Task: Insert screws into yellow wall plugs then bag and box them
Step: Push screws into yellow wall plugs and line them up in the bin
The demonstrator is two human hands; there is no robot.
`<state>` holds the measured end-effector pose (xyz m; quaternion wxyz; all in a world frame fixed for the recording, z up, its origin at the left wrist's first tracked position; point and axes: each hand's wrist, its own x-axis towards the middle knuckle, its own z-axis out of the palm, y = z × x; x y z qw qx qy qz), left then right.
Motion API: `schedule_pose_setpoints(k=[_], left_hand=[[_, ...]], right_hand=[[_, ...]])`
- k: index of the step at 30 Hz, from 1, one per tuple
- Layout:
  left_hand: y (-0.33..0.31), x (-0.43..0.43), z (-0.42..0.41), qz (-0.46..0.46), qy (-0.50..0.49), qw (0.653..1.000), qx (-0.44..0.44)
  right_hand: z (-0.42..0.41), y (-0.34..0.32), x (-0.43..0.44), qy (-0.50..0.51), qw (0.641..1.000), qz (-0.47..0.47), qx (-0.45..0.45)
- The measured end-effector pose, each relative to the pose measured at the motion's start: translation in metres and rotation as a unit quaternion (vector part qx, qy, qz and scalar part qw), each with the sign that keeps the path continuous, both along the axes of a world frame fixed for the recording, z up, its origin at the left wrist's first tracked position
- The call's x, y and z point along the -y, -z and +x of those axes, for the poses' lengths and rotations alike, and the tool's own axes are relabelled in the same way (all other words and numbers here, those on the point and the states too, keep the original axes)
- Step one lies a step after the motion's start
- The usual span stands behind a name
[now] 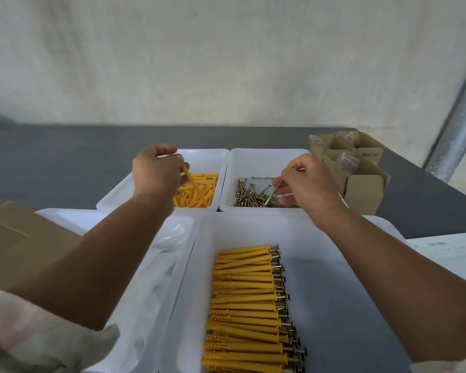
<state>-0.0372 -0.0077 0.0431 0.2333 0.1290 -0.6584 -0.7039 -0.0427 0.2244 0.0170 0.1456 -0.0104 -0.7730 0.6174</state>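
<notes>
My left hand [156,170] is over the far left white tray [113,200], pinching one yellow wall plug [190,180] above the loose pile of plugs [197,196]. Over the far right white tray [253,160], my right hand [307,181] grips a brass screw [273,193] by its shaft, its tip down among the heap of screws [253,195]. In the near white tray [334,278] several plugs with screws in them [248,305] lie stacked in a neat row, screw heads to the right.
Small open cardboard boxes [358,168] holding clear bags stand at the back right. A near left tray [156,286] holds clear plastic bags. A large cardboard box [16,238] sits at the left. Printed paper [452,251] lies on the grey table at the right.
</notes>
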Motion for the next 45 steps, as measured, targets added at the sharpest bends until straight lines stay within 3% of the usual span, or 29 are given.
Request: schedule_pose_setpoints(k=[4, 9, 15, 20, 25, 33, 41, 45], left_hand=[[-0.001, -0.027, 0.022, 0.101, 0.130, 0.986, 0.036], [0.011, -0.042, 0.038, 0.191, 0.288, 0.935, 0.084], [0.018, -0.034, 0.044, 0.214, 0.339, 0.906, 0.134], [0.020, -0.032, 0.045, 0.196, 0.364, 0.900, 0.139], [0.021, -0.032, 0.045, 0.170, 0.378, 0.900, 0.134], [0.020, -0.030, 0.046, 0.149, 0.362, 0.910, 0.137], [0.023, -0.033, 0.047, 0.048, 0.359, 0.921, 0.140], [0.023, -0.034, 0.049, 0.029, 0.363, 0.919, 0.150]], right_hand=[[0.015, -0.012, 0.008, -0.084, 0.996, 0.000, -0.027], [0.027, -0.008, 0.008, -0.082, 0.968, 0.216, -0.100], [0.031, -0.011, 0.014, -0.045, 0.929, 0.356, -0.087], [0.042, -0.017, 0.024, -0.085, 0.904, 0.404, -0.108], [0.045, -0.012, 0.021, -0.115, 0.853, 0.491, -0.137], [0.040, -0.010, 0.016, -0.104, 0.857, 0.488, -0.133], [0.045, -0.016, 0.018, -0.128, 0.860, 0.479, -0.126], [0.044, -0.016, 0.013, -0.140, 0.903, 0.394, -0.100]])
